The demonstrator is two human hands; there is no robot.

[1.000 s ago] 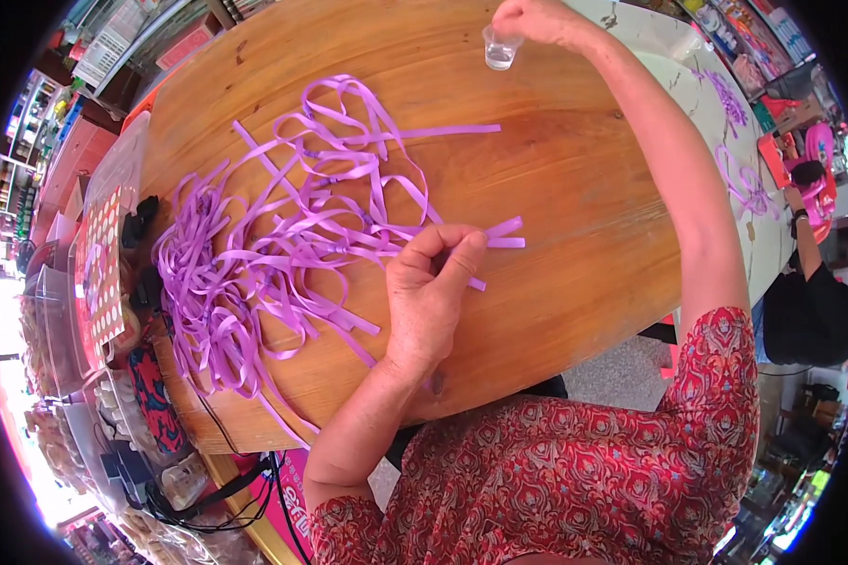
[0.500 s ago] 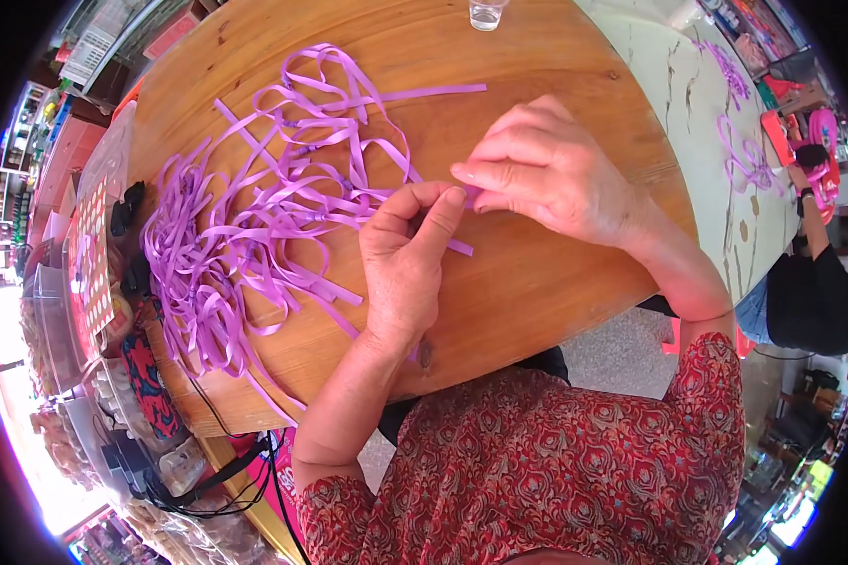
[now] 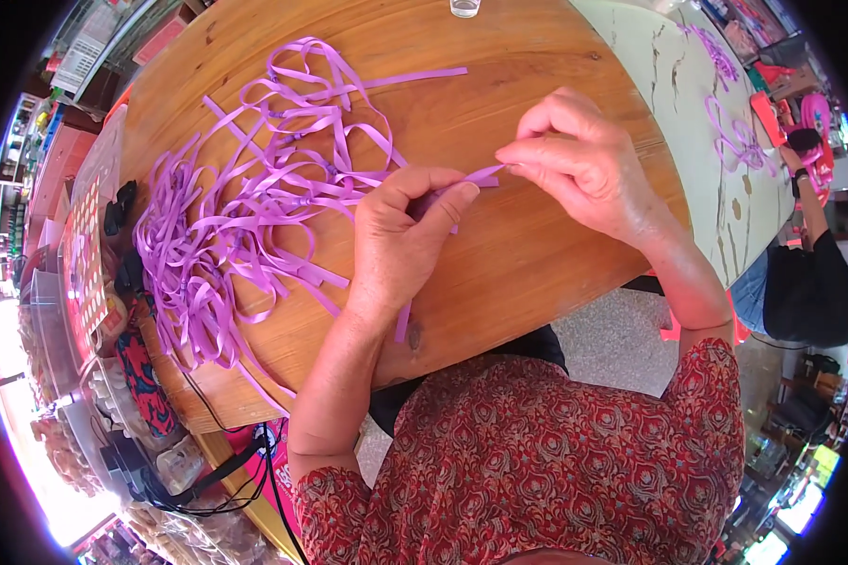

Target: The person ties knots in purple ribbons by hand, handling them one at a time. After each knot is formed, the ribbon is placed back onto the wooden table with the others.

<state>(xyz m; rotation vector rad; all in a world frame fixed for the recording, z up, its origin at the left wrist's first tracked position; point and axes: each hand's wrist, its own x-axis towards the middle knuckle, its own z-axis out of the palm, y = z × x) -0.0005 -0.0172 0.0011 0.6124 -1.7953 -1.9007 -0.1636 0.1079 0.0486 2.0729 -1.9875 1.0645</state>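
Purple ribbon strip (image 3: 476, 176) is pinched between the fingers of our left hand (image 3: 400, 240) and right hand (image 3: 584, 160) above the wooden table (image 3: 528, 273), so we judge folding underway, needing steady tension next.

A single head-worn fisheye view looks steeply down, close over the round wooden table (image 3: 537, 235).

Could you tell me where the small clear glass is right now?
The small clear glass stands at the wooden table's far edge, top centre of the head view.
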